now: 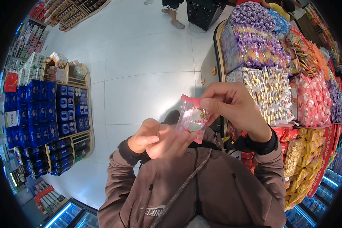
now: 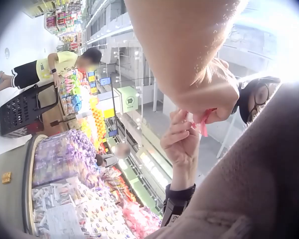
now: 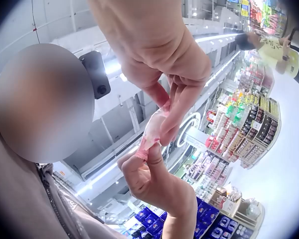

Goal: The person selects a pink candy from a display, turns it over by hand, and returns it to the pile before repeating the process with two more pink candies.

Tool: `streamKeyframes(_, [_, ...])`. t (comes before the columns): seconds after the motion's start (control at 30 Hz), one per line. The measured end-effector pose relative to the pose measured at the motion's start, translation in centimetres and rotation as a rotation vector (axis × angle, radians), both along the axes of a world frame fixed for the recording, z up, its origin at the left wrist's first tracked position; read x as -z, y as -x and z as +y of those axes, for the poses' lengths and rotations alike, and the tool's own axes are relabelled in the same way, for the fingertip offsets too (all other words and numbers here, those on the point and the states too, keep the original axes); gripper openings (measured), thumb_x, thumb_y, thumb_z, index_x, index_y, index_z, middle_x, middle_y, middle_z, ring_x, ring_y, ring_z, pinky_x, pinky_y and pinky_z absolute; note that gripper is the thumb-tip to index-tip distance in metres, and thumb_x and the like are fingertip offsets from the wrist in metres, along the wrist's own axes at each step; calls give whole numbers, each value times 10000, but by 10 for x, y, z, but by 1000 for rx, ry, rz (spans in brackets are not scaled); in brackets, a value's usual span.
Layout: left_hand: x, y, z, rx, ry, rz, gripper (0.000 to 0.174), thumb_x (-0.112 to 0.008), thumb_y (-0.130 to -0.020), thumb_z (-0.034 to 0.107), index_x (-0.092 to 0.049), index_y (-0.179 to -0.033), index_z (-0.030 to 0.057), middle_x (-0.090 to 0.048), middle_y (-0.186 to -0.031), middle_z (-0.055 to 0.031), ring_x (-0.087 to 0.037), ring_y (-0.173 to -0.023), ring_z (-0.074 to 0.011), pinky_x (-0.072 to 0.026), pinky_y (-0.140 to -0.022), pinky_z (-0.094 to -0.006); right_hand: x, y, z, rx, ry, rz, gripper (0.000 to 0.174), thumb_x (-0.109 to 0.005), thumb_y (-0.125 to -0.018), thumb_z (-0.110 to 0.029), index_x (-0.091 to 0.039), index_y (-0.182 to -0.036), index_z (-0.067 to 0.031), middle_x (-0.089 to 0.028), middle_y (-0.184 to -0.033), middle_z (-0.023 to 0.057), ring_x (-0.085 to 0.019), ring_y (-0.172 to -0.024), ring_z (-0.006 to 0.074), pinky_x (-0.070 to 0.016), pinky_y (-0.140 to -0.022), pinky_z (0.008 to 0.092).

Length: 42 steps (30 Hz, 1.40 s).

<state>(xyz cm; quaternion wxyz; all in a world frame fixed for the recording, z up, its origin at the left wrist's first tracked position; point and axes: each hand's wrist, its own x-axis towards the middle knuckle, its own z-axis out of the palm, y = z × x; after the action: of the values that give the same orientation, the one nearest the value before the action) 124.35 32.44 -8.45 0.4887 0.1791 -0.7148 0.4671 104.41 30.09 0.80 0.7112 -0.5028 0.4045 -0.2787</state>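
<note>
A small clear packet with pink ends (image 1: 192,118) is held between both hands in front of the chest; something pale and round shows through it. The right hand (image 1: 231,104) pinches its upper end between thumb and fingers. At the lower end, the left hand (image 1: 163,139) is partly blurred in the head view. The right wrist view shows the left hand (image 3: 157,181) pinching one pink end of the packet (image 3: 153,128), with the right hand (image 3: 164,64) at the other. Only a pink bit of the packet (image 2: 205,124) shows between the hands in the left wrist view.
Wrapped sweets (image 1: 269,93) fill a display on the right, beside yellow packets (image 1: 307,163). Blue packs (image 1: 38,110) stand on shelves at left. A black basket (image 1: 204,14) is near a person's leg (image 1: 172,15) at the top, on the pale tiled floor (image 1: 140,57).
</note>
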Motion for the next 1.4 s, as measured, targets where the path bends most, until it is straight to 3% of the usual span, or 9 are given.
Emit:
streamKeyframes(0.47, [5,16,-7,101,-74,73,74,-651,-760,362,-611,-812,328,-507,-850,162,-484,-791,29,-310,-889,-264,-2,4,-9,-86,88,84,170,-579,-844,-150,-617,-896,7,-610,-751,40,-567,-669,70,-480,-546,203])
streamKeyframes(0.67, [-9,17,-8,109,-208,-49,112,-642,-758,421,-603,-768,317,-481,-844,127,-463,-797,-38,-342,-847,-283,4,5,-13,-44,95,77,155,-620,-816,-134,-629,-885,5,-600,-720,18,-544,-656,50,-438,-557,192])
streamKeyframes(0.77, [-7,9,-6,370,-437,122,229,-608,-764,490,-605,-782,262,-479,-870,73,-458,-825,-118,-381,-788,-311,10,9,-17,-42,181,79,144,-630,-801,-134,-635,-860,-3,-604,-699,20,-528,-617,47,-423,-529,197])
streamKeyframes(0.8, [-12,-1,-7,460,-602,192,411,-561,-773,542,-606,-823,137,-516,-866,-7,-480,-808,-179,-409,-710,-339,11,10,-17,-51,215,81,138,-636,-794,-128,-636,-857,-6,-605,-697,18,-521,-607,45,-416,-531,198])
streamKeyframes(0.9, [-25,2,-19,670,-1157,532,356,-637,-759,425,-633,-860,84,-581,-819,-42,-528,-701,-190,-417,-670,-296,10,8,-17,-93,169,76,146,-669,-761,-132,-617,-811,-5,-605,-678,19,-506,-587,44,-382,-521,194])
streamKeyframes(1.07, [-39,10,-24,816,-1715,412,151,-636,-787,101,-591,-864,-21,-584,-788,-85,-543,-717,-174,-444,-648,-290,10,6,-20,-132,95,194,180,-697,-738,-70,-548,-824,-21,-581,-644,-3,-517,-572,25,-380,-522,164])
streamKeyframes(1.17, [-35,13,-17,922,-1990,651,120,-617,-805,74,-593,-866,-27,-597,-772,-71,-569,-694,-133,-455,-631,-259,13,7,-21,-107,75,210,207,-685,-757,-88,-522,-870,-29,-596,-679,11,-516,-579,26,-366,-511,160])
streamKeyframes(1.27, [-33,15,-16,853,-2038,716,110,-603,-819,56,-596,-884,-32,-621,-781,-67,-598,-684,-109,-471,-623,-229,24,13,-20,-40,73,116,219,-649,-795,-110,-505,-935,-21,-615,-764,43,-549,-632,55,-395,-523,169])
streamKeyframes(1.4, [-33,17,-15,711,-1767,958,119,-594,-827,49,-593,-918,-28,-642,-848,-88,-624,-706,-127,-489,-659,-229,21,8,-13,155,53,-39,190,-607,-825,-142,-553,-917,16,-630,-766,90,-601,-627,116,-468,-552,227])
